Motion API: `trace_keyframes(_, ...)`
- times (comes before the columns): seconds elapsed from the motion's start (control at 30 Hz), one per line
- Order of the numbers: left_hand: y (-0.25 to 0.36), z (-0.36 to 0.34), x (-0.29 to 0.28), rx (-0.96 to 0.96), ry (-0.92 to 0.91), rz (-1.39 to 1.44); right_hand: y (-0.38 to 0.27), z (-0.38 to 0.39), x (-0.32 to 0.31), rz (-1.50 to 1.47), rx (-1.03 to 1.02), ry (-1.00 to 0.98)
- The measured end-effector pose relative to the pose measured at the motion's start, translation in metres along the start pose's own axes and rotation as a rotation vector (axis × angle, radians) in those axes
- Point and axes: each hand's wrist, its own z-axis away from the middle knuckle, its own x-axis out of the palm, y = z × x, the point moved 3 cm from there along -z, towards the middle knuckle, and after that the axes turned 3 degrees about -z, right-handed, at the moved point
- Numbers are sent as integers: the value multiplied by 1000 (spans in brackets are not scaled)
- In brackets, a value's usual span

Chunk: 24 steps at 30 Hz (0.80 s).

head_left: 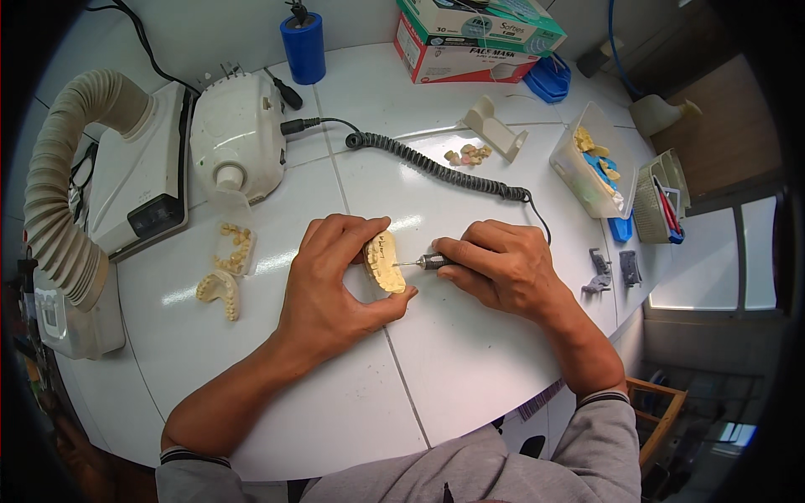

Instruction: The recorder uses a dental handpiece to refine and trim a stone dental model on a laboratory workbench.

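Note:
My left hand [327,293] grips a yellow plaster dental cast [384,260] between thumb and fingers, with a row of teeth along its side and dark handwriting on it. My right hand [495,268] is closed round a dark rotary handpiece [434,261]; its thin metal bit meets the cast's near middle. A coiled black cord [428,165] runs across the tiles to a white control unit [239,134]. Left of my hands lie a pale cast [218,292] and another toothed piece [236,247].
A suction machine [134,184] with ribbed hose stands left; a blue cylinder [303,50] and mask boxes [470,59] stand behind. Right are a plastic container [587,168], a mesh basket [654,197] and grey pieces [629,268]. Small tooth-coloured bits [470,155] lie near a white holder [490,126].

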Motion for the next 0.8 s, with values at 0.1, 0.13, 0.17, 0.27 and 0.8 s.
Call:
trace_keyframes(0.1,0,0,0,5,-1,-3,-1,-1,-1,3,-3,-4)
trace_keyframes(0.13,0,0,0,4,-1,-4,-1,-1,0,16,4,-14)
trace_keyframes(0.17,-1,0,0,1,-2,-1,-1,-1,0,17,4,-13)
trace_keyframes(0.27,-3,1,1,3,-14,14,-1,0,0,-8,-7,-2)
trace_keyframes(0.8,-1,0,1,2,-26,12,-2,-1,-1,10,21,-31)
